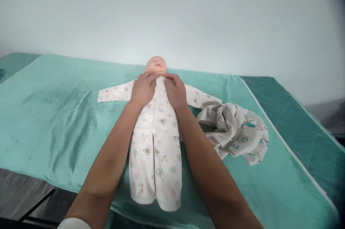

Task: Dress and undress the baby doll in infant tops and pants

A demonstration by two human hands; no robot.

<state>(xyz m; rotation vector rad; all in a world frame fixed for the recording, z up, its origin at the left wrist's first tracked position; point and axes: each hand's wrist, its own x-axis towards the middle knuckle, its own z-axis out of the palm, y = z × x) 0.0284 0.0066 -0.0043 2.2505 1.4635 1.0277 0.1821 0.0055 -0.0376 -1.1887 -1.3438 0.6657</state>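
Observation:
A baby doll (156, 64) lies on its back on a teal towel (61, 114), dressed in a white printed romper (156, 142) with sleeves spread to both sides. My left hand (143, 88) and my right hand (175, 90) rest on the doll's chest just below the neck. Both hands have their fingers curled, pinching the romper's front edges at the collar. The fingertips are partly hidden.
A crumpled white printed garment (237, 132) lies on the towel to the right of the doll. A darker teal cloth (291, 121) covers the right part of the surface. A pale wall (172, 13) stands behind. The near left edge drops to a dark floor (24, 196).

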